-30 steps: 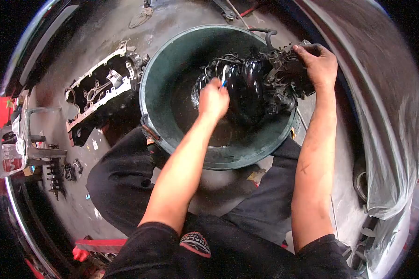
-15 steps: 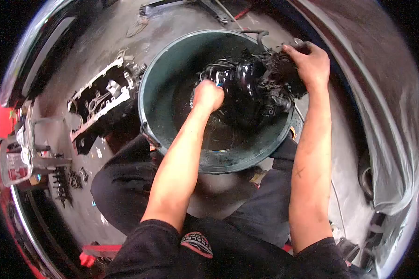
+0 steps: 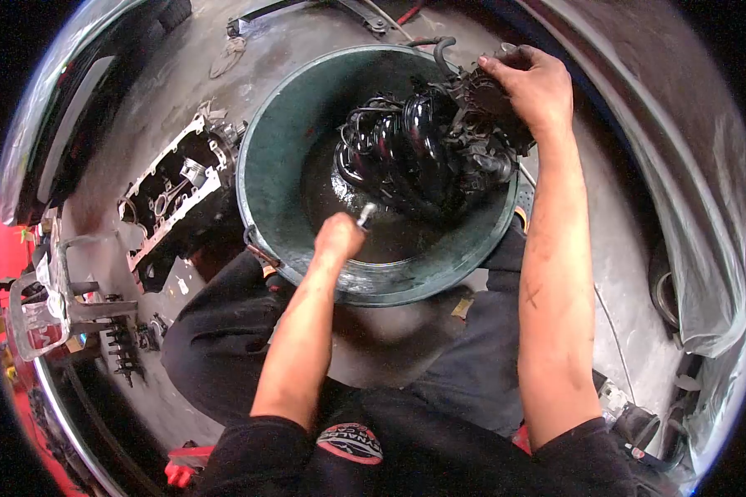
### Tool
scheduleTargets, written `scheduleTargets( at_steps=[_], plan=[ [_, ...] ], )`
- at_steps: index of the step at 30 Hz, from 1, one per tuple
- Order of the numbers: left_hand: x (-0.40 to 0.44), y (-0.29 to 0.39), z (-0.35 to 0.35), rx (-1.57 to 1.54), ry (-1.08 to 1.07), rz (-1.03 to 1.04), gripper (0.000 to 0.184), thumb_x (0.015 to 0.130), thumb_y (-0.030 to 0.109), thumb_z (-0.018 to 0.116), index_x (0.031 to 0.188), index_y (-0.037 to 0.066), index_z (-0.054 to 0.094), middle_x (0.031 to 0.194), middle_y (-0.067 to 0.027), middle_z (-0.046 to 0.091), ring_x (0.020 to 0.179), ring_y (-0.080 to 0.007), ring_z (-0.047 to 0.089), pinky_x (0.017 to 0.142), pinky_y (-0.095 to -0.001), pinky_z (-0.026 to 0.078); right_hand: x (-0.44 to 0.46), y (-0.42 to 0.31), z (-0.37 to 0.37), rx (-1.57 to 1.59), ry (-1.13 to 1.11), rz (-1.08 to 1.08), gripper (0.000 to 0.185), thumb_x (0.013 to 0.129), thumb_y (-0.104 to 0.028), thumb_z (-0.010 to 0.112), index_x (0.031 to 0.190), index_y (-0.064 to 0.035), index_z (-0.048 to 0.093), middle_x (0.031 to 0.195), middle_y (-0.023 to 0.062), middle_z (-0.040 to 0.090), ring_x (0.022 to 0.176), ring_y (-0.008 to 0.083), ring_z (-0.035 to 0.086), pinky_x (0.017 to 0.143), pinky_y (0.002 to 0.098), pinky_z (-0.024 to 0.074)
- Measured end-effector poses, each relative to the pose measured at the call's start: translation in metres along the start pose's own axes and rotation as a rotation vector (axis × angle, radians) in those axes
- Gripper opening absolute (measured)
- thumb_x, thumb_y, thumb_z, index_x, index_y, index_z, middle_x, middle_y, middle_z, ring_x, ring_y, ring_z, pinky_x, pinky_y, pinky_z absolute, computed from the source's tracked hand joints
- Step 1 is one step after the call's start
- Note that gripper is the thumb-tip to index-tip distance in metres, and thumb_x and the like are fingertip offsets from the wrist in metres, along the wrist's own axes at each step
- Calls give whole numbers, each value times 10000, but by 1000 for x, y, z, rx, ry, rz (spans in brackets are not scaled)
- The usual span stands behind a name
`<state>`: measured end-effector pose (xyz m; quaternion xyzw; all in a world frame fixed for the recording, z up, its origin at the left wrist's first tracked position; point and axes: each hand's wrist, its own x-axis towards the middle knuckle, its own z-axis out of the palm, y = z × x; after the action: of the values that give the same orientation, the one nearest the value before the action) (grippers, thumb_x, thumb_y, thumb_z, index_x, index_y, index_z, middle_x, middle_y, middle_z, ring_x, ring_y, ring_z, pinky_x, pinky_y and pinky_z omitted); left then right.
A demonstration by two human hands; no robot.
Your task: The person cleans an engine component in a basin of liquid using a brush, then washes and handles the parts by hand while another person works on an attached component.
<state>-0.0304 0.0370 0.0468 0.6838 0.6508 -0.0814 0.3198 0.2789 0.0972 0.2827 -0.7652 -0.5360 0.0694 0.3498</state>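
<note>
A wet, glossy black intake manifold (image 3: 398, 149) with curved runners is propped inside the large dark green tub (image 3: 265, 149). My right hand (image 3: 539, 89) grips its upper right end, by a round ribbed part at the rim; some fingertips are hidden behind it. Closed in a fist, my left hand (image 3: 340, 238) hovers over the near left of the tub, below the manifold and apart from it. From that fist sticks out a slim tool with a pale, shiny end (image 3: 365, 216); most of it is hidden, so its kind does not show. Dark liquid (image 3: 381, 240) lies in the bottom.
Left of the tub lies an engine block (image 3: 178, 186) with pistons showing. A crankshaft-like toothed part (image 3: 123, 352) is on the floor beyond my left knee. Plastic sheeting (image 3: 680, 207) hangs along the right. The tub stands between my legs.
My left hand has drawn back from the manifold, down and to the left, with the slim tool. My right hand keeps its grip; the whole view has shifted slightly.
</note>
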Motion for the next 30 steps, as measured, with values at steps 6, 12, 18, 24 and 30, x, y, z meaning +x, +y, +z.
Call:
scheduleTargets(
  at_steps=[6,12,18,24,30],
  plan=[
    [47,-36,67,121,-227,-169,339,926,204,504,1168,75,701,1268,-172,649,1198,-338,616,968,-451,518,1,-7,-1,-34,46,1,388,747,-385,831,962,-69,765,869,114,749,806,203,712,772,342,534],
    [-42,38,1,-190,149,-29,267,858,238,621,997,37,728,1004,-245,699,1002,-414,663,878,-497,527,5,1,1,43,-11,30,356,733,-396,821,939,-109,776,882,103,754,833,232,719,792,362,536],
    [-52,78,-86,-212,411,238,266,931,255,557,1031,55,701,891,-237,685,905,-411,667,799,-509,522,-1,-9,-4,-4,-9,-9,391,737,-403,826,947,-79,769,868,104,749,813,224,707,791,345,527],
    [-34,74,-24,-34,482,248,272,965,252,519,1076,58,674,782,-192,697,769,-385,700,709,-512,563,-1,-1,1,-18,53,-48,435,752,-406,841,971,-38,761,855,82,750,789,157,692,786,296,521],
    [-49,61,-24,-44,481,346,280,959,260,544,1085,52,684,857,-166,712,783,-357,703,696,-488,563,15,18,8,88,-8,-99,416,765,-394,834,958,-31,767,864,76,754,771,122,684,762,277,523]
  ],
)
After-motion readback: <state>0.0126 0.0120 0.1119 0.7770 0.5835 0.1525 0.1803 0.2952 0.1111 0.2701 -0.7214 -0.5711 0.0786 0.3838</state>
